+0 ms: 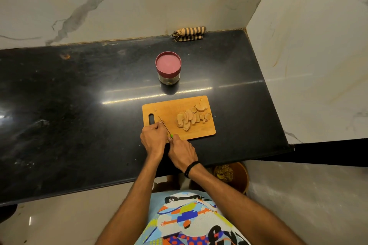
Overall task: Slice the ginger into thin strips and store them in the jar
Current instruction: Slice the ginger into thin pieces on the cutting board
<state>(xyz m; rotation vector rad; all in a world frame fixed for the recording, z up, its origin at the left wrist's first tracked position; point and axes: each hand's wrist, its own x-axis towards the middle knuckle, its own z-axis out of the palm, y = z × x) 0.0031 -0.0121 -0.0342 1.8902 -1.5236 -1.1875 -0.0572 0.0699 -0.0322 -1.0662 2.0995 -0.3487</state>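
Right hand (pixel 180 152) closed round the green handle of the knife (pixel 165 126), blade angled across lower-left corner of cutting board (pixel 171 105). Left hand (pixel 154 137) right against the blade, fingers curled; cannot tell whether it pins a piece. Ginger slices (pixel 191 116) piled right of centre on board, broad, not yet strips. Jar (pixel 168 67) above board, lid on. Risks: a slip nicks the left knuckles; slices by the board's right edge scatter onto worktop (pixel 79 105).

home kitchen | black stone counter (pixel 79 105) | marble-tiled walls (pixel 119 6)
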